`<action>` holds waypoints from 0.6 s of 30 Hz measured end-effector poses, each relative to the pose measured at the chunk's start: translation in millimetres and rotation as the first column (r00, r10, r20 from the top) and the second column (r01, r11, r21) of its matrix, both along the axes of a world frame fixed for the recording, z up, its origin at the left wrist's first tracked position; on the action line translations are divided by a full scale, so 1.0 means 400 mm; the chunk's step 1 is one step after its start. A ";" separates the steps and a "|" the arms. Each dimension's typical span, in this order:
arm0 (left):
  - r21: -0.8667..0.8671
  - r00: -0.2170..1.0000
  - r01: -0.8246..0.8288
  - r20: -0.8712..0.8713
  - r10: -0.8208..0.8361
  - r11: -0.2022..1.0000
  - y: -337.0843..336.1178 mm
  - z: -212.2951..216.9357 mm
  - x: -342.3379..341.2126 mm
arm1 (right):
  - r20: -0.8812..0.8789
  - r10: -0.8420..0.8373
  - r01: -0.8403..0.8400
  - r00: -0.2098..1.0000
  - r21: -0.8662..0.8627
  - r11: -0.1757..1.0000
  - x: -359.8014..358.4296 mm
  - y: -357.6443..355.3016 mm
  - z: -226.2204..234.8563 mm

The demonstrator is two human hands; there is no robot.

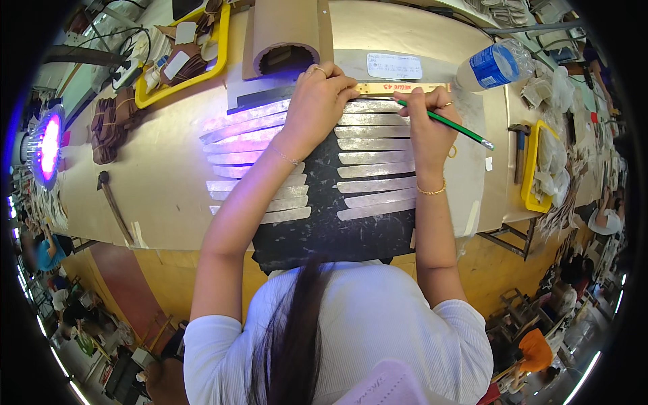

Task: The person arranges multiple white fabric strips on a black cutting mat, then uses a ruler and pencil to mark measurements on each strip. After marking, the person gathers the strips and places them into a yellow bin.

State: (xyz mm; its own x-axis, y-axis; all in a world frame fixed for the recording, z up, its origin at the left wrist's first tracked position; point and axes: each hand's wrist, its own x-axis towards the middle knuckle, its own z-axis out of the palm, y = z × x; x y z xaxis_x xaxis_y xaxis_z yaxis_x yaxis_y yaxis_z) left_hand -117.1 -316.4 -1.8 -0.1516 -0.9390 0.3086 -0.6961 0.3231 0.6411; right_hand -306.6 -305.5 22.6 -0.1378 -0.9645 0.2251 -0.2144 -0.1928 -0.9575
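My left hand (314, 104) grips the left end of a flat, pale yellow template strip (375, 88) with red marking, its fingers curled and pressed down. In my right hand (433, 135) is a green pencil (466, 131), with its tip at the strip's lower edge. Below both hands, silver strips (374, 144) lie in two columns on a black sheet (324, 196). My left forearm covers part of the left column. A narrow dark strip (260, 98) extends leftward from beside my left hand.
A cardboard tube (286, 34) lies beyond my left hand. Yellow trays (221, 50) sit at both sides, and a plastic bottle (495, 65) lies at the far right. One hammer (116, 206) rests left, another (518, 152) right. A lit lamp (48, 152) stands at the left edge.
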 end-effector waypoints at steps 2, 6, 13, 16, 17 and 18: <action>0.035 1.000 0.017 0.014 -0.018 0.999 -0.009 -0.005 0.000 | 0.036 0.007 -0.007 0.999 -0.001 1.000 0.008 0.003 -0.005; 0.058 0.999 0.033 0.022 -0.035 0.998 -0.005 -0.013 -0.003 | 0.073 -0.016 0.016 0.997 -0.002 1.000 0.011 0.003 -0.012; 0.042 0.999 0.047 -0.003 -0.047 0.998 0.003 -0.015 -0.003 | 0.047 -0.002 0.000 0.999 0.038 0.999 0.009 0.007 -0.015; 0.041 0.999 0.045 -0.002 -0.045 0.998 0.013 -0.017 -0.002 | 0.073 -0.026 0.023 0.997 0.040 0.999 0.018 0.015 -0.009; 0.040 0.999 0.047 -0.004 -0.047 0.998 0.014 -0.017 -0.002 | 0.068 -0.025 0.022 0.997 0.038 0.999 0.018 0.016 -0.009; 0.040 0.999 0.049 -0.005 -0.049 0.998 0.014 -0.017 -0.002 | 0.063 -0.024 0.022 0.998 0.036 0.999 0.016 0.016 -0.011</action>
State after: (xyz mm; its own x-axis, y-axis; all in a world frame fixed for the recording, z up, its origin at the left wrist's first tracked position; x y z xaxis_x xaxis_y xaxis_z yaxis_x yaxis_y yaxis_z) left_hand -117.9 -310.7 -8.7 -0.1970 -0.9420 0.2717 -0.6774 0.3311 0.6568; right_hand -300.1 -298.9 18.3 -0.1729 -0.9681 0.1813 -0.1568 -0.1546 -0.9754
